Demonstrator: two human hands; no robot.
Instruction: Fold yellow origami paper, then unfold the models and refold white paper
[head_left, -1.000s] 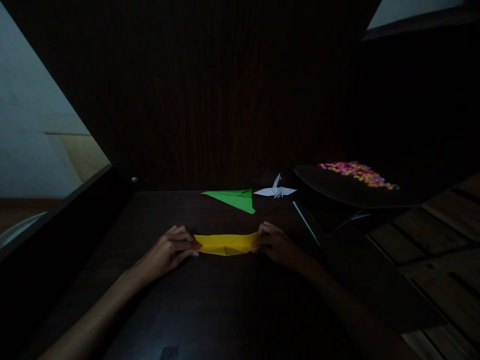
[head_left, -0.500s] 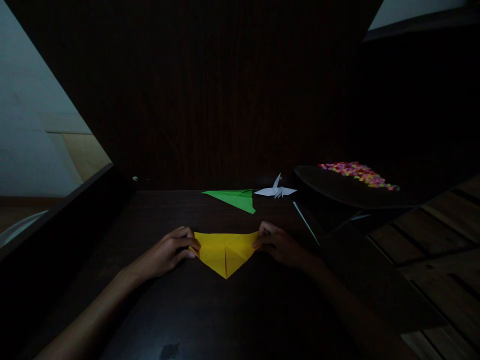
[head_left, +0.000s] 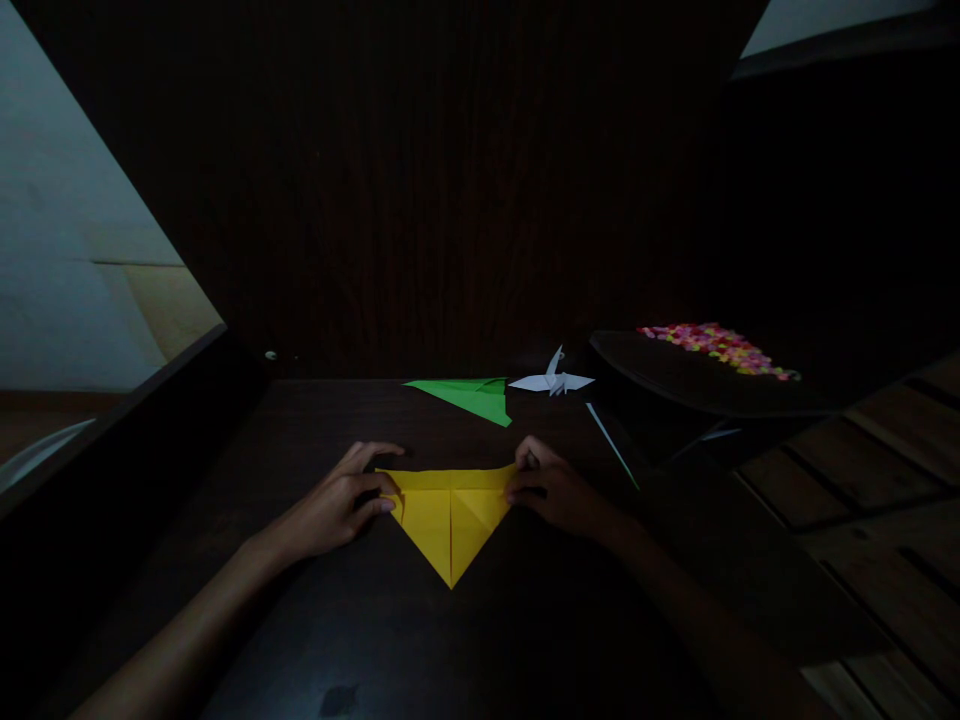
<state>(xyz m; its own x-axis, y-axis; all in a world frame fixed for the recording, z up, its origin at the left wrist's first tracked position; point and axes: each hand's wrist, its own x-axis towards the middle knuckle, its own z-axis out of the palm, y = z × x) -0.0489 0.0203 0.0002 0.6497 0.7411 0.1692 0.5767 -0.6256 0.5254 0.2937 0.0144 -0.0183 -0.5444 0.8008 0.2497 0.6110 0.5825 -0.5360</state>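
A yellow folded paper (head_left: 450, 515) lies on the dark wooden table (head_left: 420, 640) as a triangle pointing toward me, with a crease down its middle. My left hand (head_left: 337, 505) pinches its left corner, index finger stretched along the top edge. At the opposite corner my right hand (head_left: 551, 487) pinches the paper between thumb and fingers.
A green folded paper plane (head_left: 469, 396) and a white paper crane (head_left: 552, 381) lie behind the yellow paper. A thin pale strip (head_left: 611, 444) slants at the right. A dark tray (head_left: 675, 375) holds several small coloured pieces (head_left: 716, 346). A dark panel rises behind the table.
The yellow paper has opened from a narrow flat strip into a downward-pointing triangle. Both hands stayed at its corners, and the left index finger has stretched out.
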